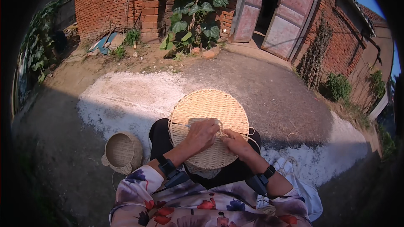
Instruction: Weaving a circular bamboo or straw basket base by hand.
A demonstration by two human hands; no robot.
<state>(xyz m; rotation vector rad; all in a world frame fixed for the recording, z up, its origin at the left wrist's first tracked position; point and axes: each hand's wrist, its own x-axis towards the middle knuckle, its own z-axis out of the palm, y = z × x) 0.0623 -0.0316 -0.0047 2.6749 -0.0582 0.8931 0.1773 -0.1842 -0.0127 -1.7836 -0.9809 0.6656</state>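
Wickerwork (210,104) lies beneath both hands (203,135), which perhaps pinch a strand (220,125).

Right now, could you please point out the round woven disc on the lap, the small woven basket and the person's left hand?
Round woven disc (210,106), head view: upper part of its face.
Small woven basket (137,150), head view: outer wall, right side.
Left hand (201,135), head view: back of it.

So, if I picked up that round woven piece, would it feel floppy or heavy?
The round woven piece likely feels light for its size, being woven from slim strands. It seems fairly stiff: no obvious sag under the left hand or right hand. Its ridged weave probably isn't slippery.
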